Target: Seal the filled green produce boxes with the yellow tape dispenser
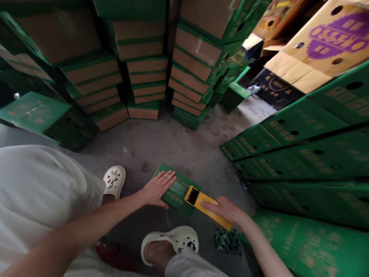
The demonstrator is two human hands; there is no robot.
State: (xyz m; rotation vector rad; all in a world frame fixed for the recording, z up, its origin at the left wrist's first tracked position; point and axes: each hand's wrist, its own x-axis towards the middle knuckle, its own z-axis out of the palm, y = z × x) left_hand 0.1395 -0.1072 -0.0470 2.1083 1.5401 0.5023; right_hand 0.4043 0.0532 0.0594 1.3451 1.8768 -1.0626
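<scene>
A small flat green carton (176,189) lies on the concrete floor between my feet and the box stacks. My left hand (157,187) rests flat on its left part, fingers stretched out. My right hand (226,209) is closed on a yellow tape dispenser (205,204), whose front end sits on the carton's right edge.
Stacks of green and brown cartons (144,69) stand at the back and left. Green cartons (302,154) are piled close on the right, with yellow cartons (325,42) above them. My feet wear white clogs (114,180). A dark patterned object (227,240) lies on the floor by my right wrist.
</scene>
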